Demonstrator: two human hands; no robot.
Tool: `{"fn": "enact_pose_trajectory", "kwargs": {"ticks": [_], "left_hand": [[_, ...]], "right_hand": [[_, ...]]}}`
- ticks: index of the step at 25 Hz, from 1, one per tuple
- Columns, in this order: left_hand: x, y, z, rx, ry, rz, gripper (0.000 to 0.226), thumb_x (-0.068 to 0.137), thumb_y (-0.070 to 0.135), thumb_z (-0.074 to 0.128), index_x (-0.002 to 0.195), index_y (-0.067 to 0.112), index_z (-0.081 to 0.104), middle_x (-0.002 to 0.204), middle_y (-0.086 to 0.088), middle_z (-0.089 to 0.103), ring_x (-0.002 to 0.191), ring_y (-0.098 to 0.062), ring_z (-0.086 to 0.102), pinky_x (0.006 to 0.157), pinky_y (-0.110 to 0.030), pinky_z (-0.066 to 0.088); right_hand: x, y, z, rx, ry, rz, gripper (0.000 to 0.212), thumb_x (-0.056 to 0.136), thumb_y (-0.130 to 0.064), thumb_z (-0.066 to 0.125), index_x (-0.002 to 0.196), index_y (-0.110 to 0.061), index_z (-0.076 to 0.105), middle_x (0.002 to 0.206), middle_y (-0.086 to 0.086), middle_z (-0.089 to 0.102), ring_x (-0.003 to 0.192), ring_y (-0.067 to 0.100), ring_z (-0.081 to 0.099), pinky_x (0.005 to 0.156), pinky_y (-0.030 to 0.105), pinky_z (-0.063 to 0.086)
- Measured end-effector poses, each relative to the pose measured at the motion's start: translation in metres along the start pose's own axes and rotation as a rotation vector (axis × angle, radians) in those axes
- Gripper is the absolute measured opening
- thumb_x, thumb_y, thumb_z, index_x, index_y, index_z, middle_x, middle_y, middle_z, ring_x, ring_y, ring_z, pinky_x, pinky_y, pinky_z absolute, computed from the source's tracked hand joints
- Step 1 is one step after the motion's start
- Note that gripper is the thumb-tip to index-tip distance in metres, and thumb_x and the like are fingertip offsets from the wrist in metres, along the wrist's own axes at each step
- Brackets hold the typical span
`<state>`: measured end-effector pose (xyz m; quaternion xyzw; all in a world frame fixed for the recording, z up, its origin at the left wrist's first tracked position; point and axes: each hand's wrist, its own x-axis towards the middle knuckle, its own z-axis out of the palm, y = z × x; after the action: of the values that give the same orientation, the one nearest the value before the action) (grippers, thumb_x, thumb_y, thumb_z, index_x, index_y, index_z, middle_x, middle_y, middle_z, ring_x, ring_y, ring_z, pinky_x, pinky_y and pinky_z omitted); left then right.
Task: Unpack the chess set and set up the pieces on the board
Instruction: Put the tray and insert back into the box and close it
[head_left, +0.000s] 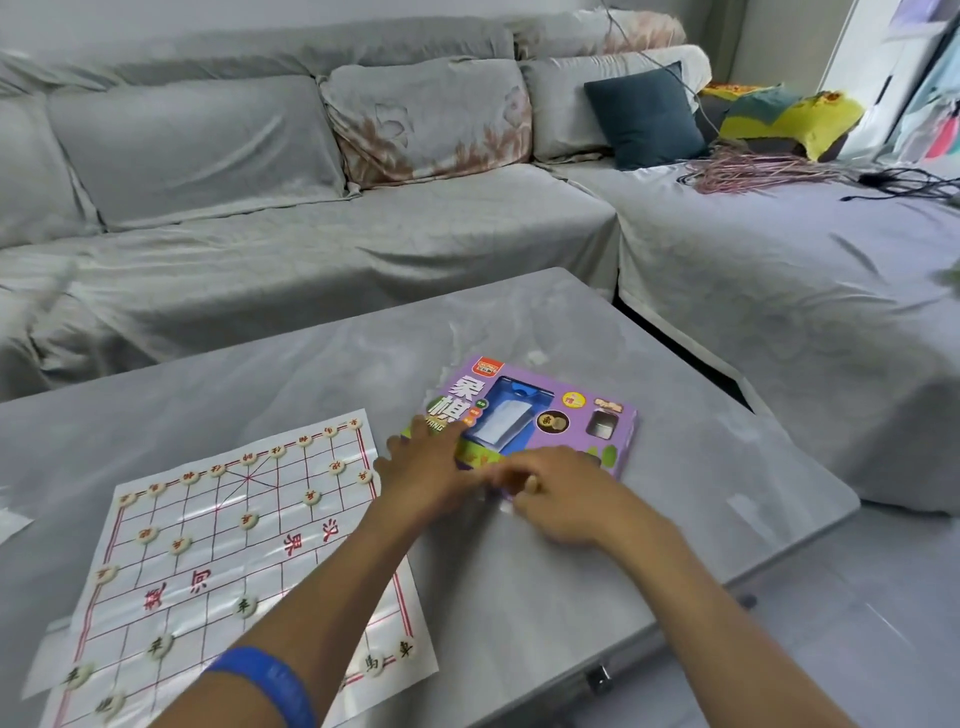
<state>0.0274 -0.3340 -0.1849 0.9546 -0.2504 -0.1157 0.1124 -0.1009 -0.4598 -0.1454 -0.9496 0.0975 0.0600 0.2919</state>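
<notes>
Grey marbled tabletop (519, 561), with a grey-covered corner sofa (311, 244) beyond on the far side and right. Near left: paper chess board (218, 561) spread flat, round pieces (248, 606) dotted over it. Right of it: purple chess box (540, 415), lying flat. Left hand (426, 467) resting on the box's near left corner, fingers spread. Right hand (550, 493) at the box's near edge, fingers blurred, grip impossible to tell. Dark teal cushion (644, 114) and cables (904, 182) far right.
</notes>
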Motion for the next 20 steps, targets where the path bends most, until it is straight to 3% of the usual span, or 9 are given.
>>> {"fn": "enact_pose_trajectory", "kwargs": {"ticks": [2, 4, 6, 9, 12, 16, 18, 20], "left_hand": [[-0.002, 0.006, 0.002, -0.022, -0.002, -0.033, 0.082, 0.073, 0.078, 0.055, 0.143, 0.041, 0.031, 0.150, -0.009, 0.023, 0.131, -0.039, 0.032, 0.104, -0.049, 0.034], [-0.004, 0.010, -0.001, 0.064, 0.018, -0.020, 0.075, 0.077, 0.075, 0.053, 0.141, 0.040, 0.037, 0.147, -0.007, 0.028, 0.131, -0.038, 0.033, 0.104, -0.048, 0.034], [-0.004, 0.010, -0.006, 0.031, 0.080, 0.043, 0.051, 0.084, 0.057, 0.058, 0.131, 0.036, 0.052, 0.140, -0.002, 0.041, 0.127, -0.031, 0.040, 0.102, -0.045, 0.037], [-0.011, 0.000, -0.007, -0.240, 0.080, 0.187, 0.030, 0.088, 0.026, 0.061, 0.117, 0.028, 0.067, 0.131, 0.005, 0.059, 0.117, -0.017, 0.054, 0.095, -0.026, 0.042], [-0.021, -0.013, -0.001, -0.391, 0.013, 0.286, 0.038, 0.089, 0.011, 0.059, 0.122, 0.028, 0.065, 0.138, 0.013, 0.054, 0.127, -0.013, 0.050, 0.102, -0.023, 0.038], [-0.016, -0.015, 0.003, -0.217, -0.030, 0.460, 0.052, 0.091, 0.008, 0.053, 0.135, 0.038, 0.052, 0.141, 0.014, 0.052, 0.128, -0.015, 0.050, 0.105, -0.030, 0.043], [-0.005, -0.010, -0.004, -0.319, 0.035, 0.396, 0.044, 0.093, 0.011, 0.051, 0.130, 0.034, 0.057, 0.135, 0.009, 0.058, 0.120, -0.017, 0.056, 0.101, -0.034, 0.048], [0.015, -0.012, -0.013, -0.401, 0.192, 0.182, 0.031, 0.095, 0.018, 0.052, 0.124, 0.026, 0.061, 0.127, 0.004, 0.063, 0.109, -0.018, 0.062, 0.093, -0.031, 0.051]], "right_hand": [[0.003, -0.005, 0.014, -0.106, -0.062, 0.015, 0.038, 0.088, -0.018, 0.047, 0.122, -0.033, 0.057, 0.117, -0.002, 0.060, 0.110, 0.021, 0.052, 0.088, 0.033, 0.045], [0.007, 0.001, 0.021, -0.289, 0.005, 0.138, 0.039, 0.092, -0.024, 0.046, 0.131, -0.021, 0.049, 0.129, 0.007, 0.048, 0.120, 0.030, 0.043, 0.094, 0.040, 0.041], [0.008, 0.007, 0.023, -0.389, 0.118, 0.237, 0.042, 0.093, -0.027, 0.046, 0.133, -0.014, 0.043, 0.135, 0.010, 0.040, 0.123, 0.033, 0.039, 0.097, 0.042, 0.039], [0.014, 0.014, 0.030, -0.347, 0.277, 0.217, 0.047, 0.092, -0.029, 0.047, 0.138, -0.018, 0.038, 0.142, 0.007, 0.033, 0.123, 0.030, 0.039, 0.094, 0.038, 0.041], [0.022, 0.018, 0.040, -0.332, 0.315, 0.167, 0.056, 0.091, -0.035, 0.050, 0.144, -0.024, 0.034, 0.149, 0.005, 0.028, 0.127, 0.030, 0.036, 0.099, 0.039, 0.038], [0.043, 0.017, 0.049, -0.300, 0.263, 0.265, 0.074, 0.086, -0.058, 0.050, 0.146, -0.023, 0.026, 0.157, 0.011, 0.018, 0.139, 0.040, 0.021, 0.112, 0.046, 0.026], [0.061, 0.014, 0.047, -0.292, 0.333, 0.324, 0.080, 0.084, -0.068, 0.045, 0.144, -0.016, 0.030, 0.154, 0.015, 0.025, 0.141, 0.043, 0.018, 0.113, 0.048, 0.024], [0.079, 0.010, 0.044, -0.273, 0.381, 0.363, 0.086, 0.084, -0.073, 0.041, 0.144, -0.012, 0.030, 0.151, 0.017, 0.030, 0.141, 0.045, 0.016, 0.112, 0.049, 0.027]]}}
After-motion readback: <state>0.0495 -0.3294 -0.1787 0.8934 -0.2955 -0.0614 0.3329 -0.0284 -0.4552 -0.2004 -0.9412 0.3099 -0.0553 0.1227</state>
